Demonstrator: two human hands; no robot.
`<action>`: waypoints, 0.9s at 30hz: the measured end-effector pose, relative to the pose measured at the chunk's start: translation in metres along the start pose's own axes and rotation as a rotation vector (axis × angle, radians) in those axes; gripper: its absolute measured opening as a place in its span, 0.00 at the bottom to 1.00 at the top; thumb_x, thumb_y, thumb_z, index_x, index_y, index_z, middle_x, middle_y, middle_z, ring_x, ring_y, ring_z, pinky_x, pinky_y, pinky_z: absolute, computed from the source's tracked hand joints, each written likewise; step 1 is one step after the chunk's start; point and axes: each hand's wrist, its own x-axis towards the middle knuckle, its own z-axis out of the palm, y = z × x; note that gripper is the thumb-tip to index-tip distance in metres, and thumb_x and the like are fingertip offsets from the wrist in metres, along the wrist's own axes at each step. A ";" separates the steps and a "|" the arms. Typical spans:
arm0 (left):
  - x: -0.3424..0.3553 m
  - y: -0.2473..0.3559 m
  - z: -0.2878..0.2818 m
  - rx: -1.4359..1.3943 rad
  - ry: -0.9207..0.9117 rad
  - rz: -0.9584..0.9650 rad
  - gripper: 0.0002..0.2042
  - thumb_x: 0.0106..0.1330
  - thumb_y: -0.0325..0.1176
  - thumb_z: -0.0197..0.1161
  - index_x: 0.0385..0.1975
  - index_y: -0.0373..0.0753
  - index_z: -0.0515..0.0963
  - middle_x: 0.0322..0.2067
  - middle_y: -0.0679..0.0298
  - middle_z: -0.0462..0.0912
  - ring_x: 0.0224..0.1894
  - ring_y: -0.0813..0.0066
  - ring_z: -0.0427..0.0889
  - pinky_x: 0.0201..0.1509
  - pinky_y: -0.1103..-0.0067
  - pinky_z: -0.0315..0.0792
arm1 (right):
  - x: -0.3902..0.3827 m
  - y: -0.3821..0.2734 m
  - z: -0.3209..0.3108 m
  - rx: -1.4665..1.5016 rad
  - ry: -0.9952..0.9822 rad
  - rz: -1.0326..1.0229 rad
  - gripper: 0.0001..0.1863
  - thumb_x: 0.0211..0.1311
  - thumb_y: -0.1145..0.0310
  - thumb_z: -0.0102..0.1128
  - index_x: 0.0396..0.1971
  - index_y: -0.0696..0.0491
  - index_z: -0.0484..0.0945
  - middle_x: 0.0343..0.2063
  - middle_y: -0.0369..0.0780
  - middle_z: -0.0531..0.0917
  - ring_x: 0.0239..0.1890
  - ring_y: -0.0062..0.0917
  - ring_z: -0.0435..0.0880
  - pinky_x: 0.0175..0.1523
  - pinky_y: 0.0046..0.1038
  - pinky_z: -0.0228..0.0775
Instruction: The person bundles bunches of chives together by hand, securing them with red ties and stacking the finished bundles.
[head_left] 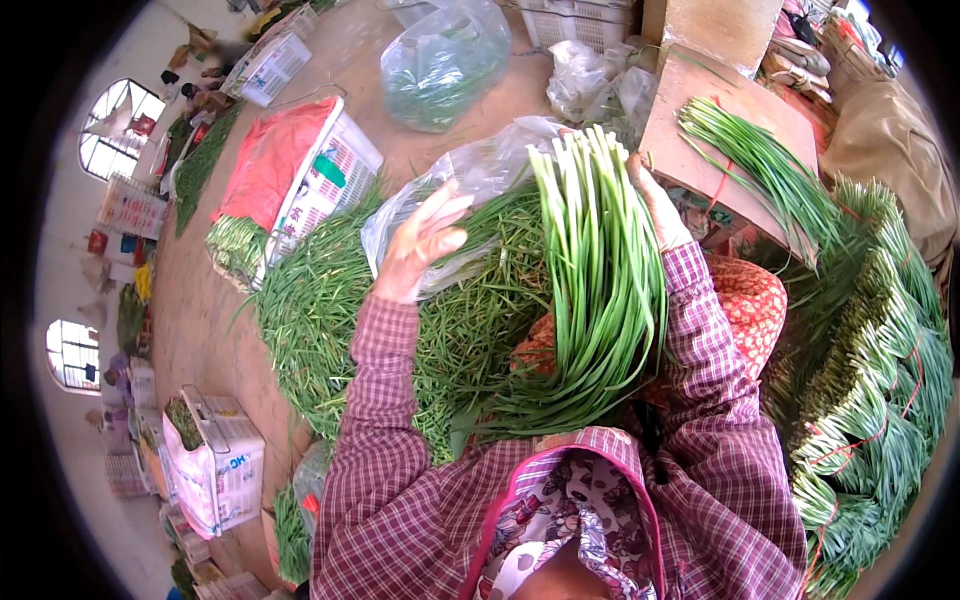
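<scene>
A bunch of long green chive-like stalks (595, 270) stands with pale cut ends upward and leaves hanging down. My right hand (655, 200) grips it along its right side, the fingers partly behind it. My left hand (425, 240) is open to the left of the bunch, fingers spread, over a clear plastic bag (460, 160) lying on a heap of loose green leaves (315, 320). A patterned orange cloth (740, 310) shows behind my right arm.
Tied bundles (865, 430) are piled at right. A board (675, 130) bears more stalks (735, 150). Crates (330, 180) (225, 460) stand at left, a filled plastic bag (440, 70) and beige sacking (890, 170) farther back. Other people (200, 95) are at the far left.
</scene>
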 end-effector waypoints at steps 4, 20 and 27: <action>0.033 0.037 0.085 -0.342 -0.098 0.138 0.49 0.45 0.55 0.71 0.65 0.32 0.59 0.59 0.52 0.68 0.62 0.58 0.66 0.70 0.67 0.55 | 0.003 0.000 0.042 -0.303 -0.014 0.024 0.29 0.61 0.60 0.64 0.59 0.55 0.68 0.48 0.39 0.80 0.43 0.22 0.83 0.49 0.25 0.77; 0.038 0.035 0.098 -0.660 0.114 -0.053 0.17 0.52 0.25 0.67 0.43 0.37 0.75 0.32 0.70 0.79 0.30 0.80 0.79 0.37 0.82 0.75 | 0.001 0.011 0.088 -0.449 0.335 -0.176 0.16 0.62 0.64 0.64 0.47 0.56 0.78 0.40 0.35 0.83 0.37 0.16 0.82 0.43 0.20 0.76; 0.040 0.054 0.106 -0.682 0.050 -0.063 0.13 0.54 0.26 0.66 0.40 0.37 0.76 0.32 0.68 0.81 0.32 0.79 0.81 0.39 0.82 0.76 | 0.006 0.000 0.102 -0.631 0.261 -0.086 0.13 0.59 0.67 0.65 0.42 0.56 0.79 0.35 0.34 0.83 0.35 0.16 0.82 0.41 0.20 0.75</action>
